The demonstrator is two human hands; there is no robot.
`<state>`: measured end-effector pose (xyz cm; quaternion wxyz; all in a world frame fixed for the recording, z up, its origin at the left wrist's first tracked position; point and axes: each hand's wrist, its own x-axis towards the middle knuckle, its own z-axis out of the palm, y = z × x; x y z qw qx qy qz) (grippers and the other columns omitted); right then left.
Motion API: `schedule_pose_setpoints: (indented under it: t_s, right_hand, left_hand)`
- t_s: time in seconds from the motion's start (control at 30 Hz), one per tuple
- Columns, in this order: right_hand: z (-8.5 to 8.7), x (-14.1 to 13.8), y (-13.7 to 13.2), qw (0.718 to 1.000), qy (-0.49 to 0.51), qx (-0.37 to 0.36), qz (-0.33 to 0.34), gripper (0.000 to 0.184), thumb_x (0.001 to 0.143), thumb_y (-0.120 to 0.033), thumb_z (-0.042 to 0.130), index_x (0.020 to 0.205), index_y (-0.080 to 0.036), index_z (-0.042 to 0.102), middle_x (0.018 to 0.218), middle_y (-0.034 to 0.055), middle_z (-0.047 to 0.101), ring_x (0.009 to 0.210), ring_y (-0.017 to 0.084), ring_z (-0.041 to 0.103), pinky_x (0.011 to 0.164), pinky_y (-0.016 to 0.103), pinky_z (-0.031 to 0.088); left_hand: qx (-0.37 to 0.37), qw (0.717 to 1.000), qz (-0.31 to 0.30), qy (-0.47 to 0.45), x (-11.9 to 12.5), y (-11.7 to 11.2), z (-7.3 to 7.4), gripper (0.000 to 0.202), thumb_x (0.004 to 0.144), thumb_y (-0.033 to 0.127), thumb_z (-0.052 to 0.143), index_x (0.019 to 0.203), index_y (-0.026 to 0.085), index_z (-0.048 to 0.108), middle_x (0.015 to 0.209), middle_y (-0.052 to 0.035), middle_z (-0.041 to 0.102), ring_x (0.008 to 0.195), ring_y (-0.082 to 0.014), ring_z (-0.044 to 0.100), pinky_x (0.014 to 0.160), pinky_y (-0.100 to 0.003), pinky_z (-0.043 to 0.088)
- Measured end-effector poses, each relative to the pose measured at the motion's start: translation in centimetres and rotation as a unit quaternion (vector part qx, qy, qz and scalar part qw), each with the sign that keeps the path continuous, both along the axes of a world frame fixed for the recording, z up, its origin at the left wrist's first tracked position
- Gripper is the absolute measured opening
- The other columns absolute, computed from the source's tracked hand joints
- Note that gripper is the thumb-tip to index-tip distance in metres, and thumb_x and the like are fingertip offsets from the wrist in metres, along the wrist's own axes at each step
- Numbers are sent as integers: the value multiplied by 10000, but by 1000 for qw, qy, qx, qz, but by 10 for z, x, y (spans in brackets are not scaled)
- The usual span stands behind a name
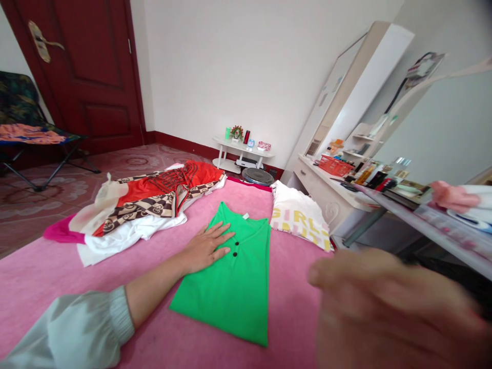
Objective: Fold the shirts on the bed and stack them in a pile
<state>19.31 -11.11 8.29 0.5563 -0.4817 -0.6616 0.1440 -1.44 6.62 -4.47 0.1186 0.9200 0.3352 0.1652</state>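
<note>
A green top [234,277] with two black buttons lies folded lengthwise on the pink bed cover [46,277]. My left hand [205,247] rests flat on its upper left part, fingers stretched out and spread. My right hand [384,307] is raised close to the camera at the lower right, blurred by motion; it holds nothing that I can make out, and its fingers are smeared.
A heap of red, brown-patterned and white clothes [149,205] lies at the left of the bed. A white printed shirt [298,215] lies at the far right. A dressing table [346,189] with bottles stands right. A folding chair [31,133] and dark red door [88,66] are at the left.
</note>
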Motion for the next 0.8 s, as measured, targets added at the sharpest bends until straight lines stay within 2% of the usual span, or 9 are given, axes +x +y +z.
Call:
schedule_pose_setpoints:
  t_s: [0.07,0.17,0.27,0.37,0.43,0.57,0.67,0.73,0.8]
  right_hand:
    - [-4,-12,17,999,-3,-42,5,203,914,-294,473,937,-233,665,912,37,672,849,179,627,703,294,510]
    - [-40,-26,45,988,-85,-124,45,159,839,-236,537,834,-208,693,868,32,688,838,174,630,734,283,501]
    - [-83,-32,59,969,-200,-141,45,357,808,-222,564,1159,-224,630,1249,74,592,1173,235,515,1012,405,388]
    - [-104,-28,61,936,-297,-177,64,651,844,-373,555,1435,-227,326,1503,54,286,1388,253,232,1130,464,205]
    - [-107,-19,63,918,-331,-214,29,720,872,-507,474,1463,-165,245,1526,77,196,1411,255,148,1143,461,159]
    - [-105,-2,73,886,-364,-272,-91,775,887,-603,341,1436,-60,289,1515,144,180,1405,286,158,1131,486,156]
    - [-100,3,83,886,-372,-250,-118,634,889,-507,415,1357,-82,451,1460,171,332,1357,321,291,1102,527,194]
    - [-94,6,96,905,-355,-207,-112,434,883,-376,460,1199,-121,613,1348,172,498,1265,313,433,1064,496,281]
    - [-88,11,117,934,-309,-151,-99,303,865,-257,459,1036,-160,689,1192,136,624,1137,264,547,1003,421,374]
  left_hand:
    - [-1,1000,-1,-6,0,0,0,553,921,591,296,1425,364,307,1537,11,197,1413,-246,150,1132,-469,142]
    - [-3,1000,-1,-3,0,1,0,554,919,593,299,1426,370,298,1540,12,183,1412,-249,151,1130,-479,144]
    - [1,1000,-2,0,0,2,-2,547,925,583,292,1431,377,282,1542,16,174,1413,-248,148,1128,-486,149]
    - [9,1000,-6,-2,-1,3,-3,542,927,576,294,1431,377,281,1540,17,184,1413,-243,151,1130,-480,148]
    - [10,1000,-3,-1,-1,2,-3,550,924,581,296,1432,370,283,1538,11,192,1412,-243,154,1131,-477,145]
    - [7,1000,7,6,0,0,-2,554,922,589,292,1430,367,291,1537,10,199,1411,-242,162,1133,-468,143]
    - [8,1000,12,8,1,-1,0,549,924,588,287,1424,364,307,1536,10,202,1412,-239,158,1134,-465,143]
    - [6,1000,12,9,2,-2,3,545,926,585,283,1421,361,315,1536,9,202,1413,-239,152,1133,-472,145]
    - [4,1000,12,11,2,-3,5,544,926,585,281,1420,360,318,1535,6,203,1413,-241,149,1131,-479,149]
